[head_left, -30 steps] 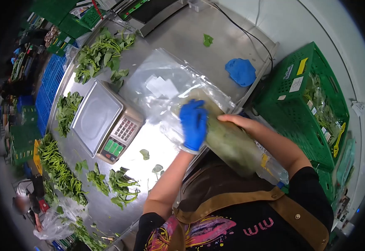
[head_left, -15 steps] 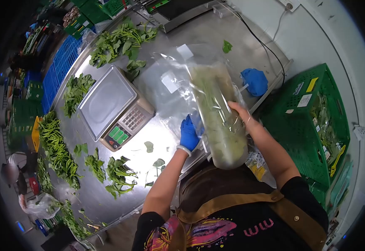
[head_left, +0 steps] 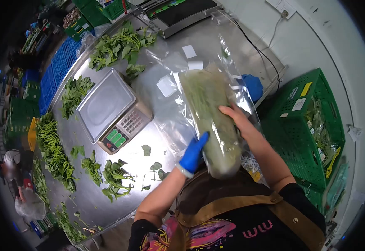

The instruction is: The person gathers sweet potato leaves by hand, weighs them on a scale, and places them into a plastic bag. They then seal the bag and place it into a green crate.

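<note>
A long clear plastic bag of leafy greens (head_left: pixel 209 117) lies between my hands, over the near edge of the table and close to my apron. My right hand (head_left: pixel 240 119), bare, grips its right side with the thumb on top. In a blue glove, my left hand (head_left: pixel 193 154) holds the lower left side, one digit pressed along the front and the other fingers hidden. Loose clear plastic (head_left: pixel 165 121) spreads around and left of the bag. White labels (head_left: pixel 166 86) show at the far end of this plastic.
A weighing scale (head_left: pixel 111 108) stands on the metal table (head_left: pixel 128 180), with bunches of greens (head_left: pixel 57 150) along the left and back. A blue crumpled item (head_left: pixel 253 87) sits at the right edge. Green crates (head_left: pixel 299 125) stand right; another person (head_left: pixel 13 171) is far left.
My left hand has moved from the loose plastic onto the bag's left side. The bag has shifted slightly left and toward me, with my right hand still on it.
</note>
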Action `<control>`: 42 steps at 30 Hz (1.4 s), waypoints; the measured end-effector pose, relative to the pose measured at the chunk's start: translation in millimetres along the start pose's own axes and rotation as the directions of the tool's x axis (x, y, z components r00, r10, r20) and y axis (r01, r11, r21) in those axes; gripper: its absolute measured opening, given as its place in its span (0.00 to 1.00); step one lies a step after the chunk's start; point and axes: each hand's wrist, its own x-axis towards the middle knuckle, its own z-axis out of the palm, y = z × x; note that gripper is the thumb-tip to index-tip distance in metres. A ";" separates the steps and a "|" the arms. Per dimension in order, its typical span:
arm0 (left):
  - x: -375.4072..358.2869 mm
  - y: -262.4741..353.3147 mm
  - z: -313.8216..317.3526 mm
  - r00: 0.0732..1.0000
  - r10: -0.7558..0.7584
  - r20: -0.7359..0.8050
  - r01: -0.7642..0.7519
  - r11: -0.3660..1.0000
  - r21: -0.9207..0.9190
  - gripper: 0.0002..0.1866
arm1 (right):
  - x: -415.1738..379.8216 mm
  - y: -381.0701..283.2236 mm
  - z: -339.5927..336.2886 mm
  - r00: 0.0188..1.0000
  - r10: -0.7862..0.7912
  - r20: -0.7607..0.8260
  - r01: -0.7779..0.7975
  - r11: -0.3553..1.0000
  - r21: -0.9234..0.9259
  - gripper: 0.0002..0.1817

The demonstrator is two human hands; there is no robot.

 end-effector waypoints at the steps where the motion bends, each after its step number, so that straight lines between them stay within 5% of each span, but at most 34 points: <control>1: -14.5 -10.2 -3.2 0.996 -0.085 -0.005 0.085 0.996 -0.031 0.29 | 3.1 -0.1 6.2 1.000 0.000 -0.019 0.000 1.000 0.008 0.37; 5: -62.3 -20.4 -10.6 0.979 -0.205 0.014 0.203 0.955 -0.216 0.27 | 18.9 43.7 9.8 0.996 -0.029 -0.087 0.017 0.991 -0.135 0.47; 7: -72.4 -14.1 -26.5 0.999 -0.029 0.035 0.021 0.977 0.213 0.26 | -30.9 28.0 27.2 0.999 0.034 -0.031 -0.042 0.957 -0.288 0.45; 8: -81.0 -1.5 -26.4 1.000 -0.015 -0.008 0.016 0.983 0.181 0.24 | -53.7 20.3 31.4 0.997 0.079 -0.002 -0.074 0.917 -0.392 0.41; 9: -89.5 11.1 -26.5 0.999 -0.001 -0.052 0.009 0.989 0.149 0.23 | -72.1 17.3 29.8 0.988 -0.030 0.154 0.105 0.860 -0.499 0.35; 11: -95.6 13.2 -50.0 0.987 0.031 -0.160 -0.030 1.000 0.008 0.23 | -108.0 -17.5 31.7 0.883 -0.223 0.413 0.445 0.681 -0.581 0.18; 13: -101.6 22.3 -52.8 0.977 0.043 -0.209 -0.075 0.986 -0.146 0.23 | -113.8 -36.8 31.9 0.685 -0.566 0.459 0.665 0.229 -0.711 0.17; 15: -99.9 38.4 -50.6 0.994 0.069 -0.080 -0.072 0.997 -0.040 0.27 | -99.2 -44.1 37.3 0.376 -0.796 0.473 0.564 -0.209 -0.799 0.17; 16: -97.7 40.9 -54.4 0.991 0.124 -0.057 -0.119 0.990 0.077 0.29 | -83.0 -46.3 38.9 0.420 -0.830 0.368 0.509 -0.120 -0.852 0.14; 18: -91.8 44.7 -63.9 0.986 0.149 -0.078 -0.146 0.989 0.034 0.29 | -58.2 -49.5 40.6 0.491 -0.859 0.145 0.390 0.068 -0.918 0.08; 21: -102.3 64.1 -51.2 0.966 0.206 -0.159 -0.211 0.977 -0.014 0.25 | -68.4 -79.8 43.0 0.830 -0.550 0.089 0.400 0.476 -0.783 0.08; 24: -143.8 77.5 -33.4 0.930 0.367 -0.023 -0.366 0.930 0.042 0.24 | -104.7 -110.1 59.5 0.524 -0.817 0.242 0.765 0.326 -0.555 0.11; 25: -151.2 68.3 -47.9 0.927 0.342 -0.153 -0.332 0.939 0.089 0.24 | -106.5 -111.9 60.5 0.543 -0.822 0.173 0.777 0.412 -0.476 0.10; 28: -141.5 66.7 -44.5 0.938 0.345 0.016 -0.343 0.924 0.168 0.26 | -88.5 -115.7 63.7 0.674 -0.676 0.297 0.629 0.314 -0.711 0.08; 29: -136.7 57.0 -48.3 0.941 0.255 -0.221 -0.204 0.952 0.229 0.29 | -89.9 -113.8 75.1 0.739 -0.623 0.257 0.498 0.247 -0.832 0.07; 30: -128.2 50.6 -54.0 0.974 0.201 -0.102 -0.174 0.959 0.224 0.31 | -88.8 -109.3 84.4 0.597 -0.701 0.391 0.598 0.064 -0.799 0.07; 31: -122.0 29.7 -78.3 0.970 0.184 -0.160 -0.131 0.948 0.291 0.30 | -87.0 -102.0 92.0 0.435 -0.739 0.514 0.662 -0.124 -0.739 0.07; 33: -127.0 19.5 -75.9 0.942 0.170 -0.289 -0.024 0.894 0.448 0.30 | -97.9 -85.1 106.3 0.310 -0.601 0.737 0.742 -0.331 -0.583 0.08; 34: -129.7 19.5 -72.6 0.923 0.236 -0.304 -0.035 0.839 0.543 0.30 | -110.6 -73.8 114.1 0.340 -0.443 0.829 0.796 -0.335 -0.505 0.10; 36: -131.6 20.3 -69.0 0.887 0.358 -0.292 -0.075 0.735 0.674 0.31 | -118.7 -50.9 133.5 0.561 -0.175 0.809 0.740 -0.331 -0.585 0.13; 40: -124.8 16.5 -85.0 0.874 0.448 -0.188 -0.152 0.620 0.770 0.29 | -95.9 -22.0 139.3 0.516 -0.122 0.848 0.803 -0.276 -0.528 0.11; 42: -122.7 14.8 -95.5 0.881 0.465 -0.088 -0.235 0.591 0.771 0.27 | -127.0 -90.3 146.5 0.481 -0.237 0.844 0.829 -0.190 -0.526 0.08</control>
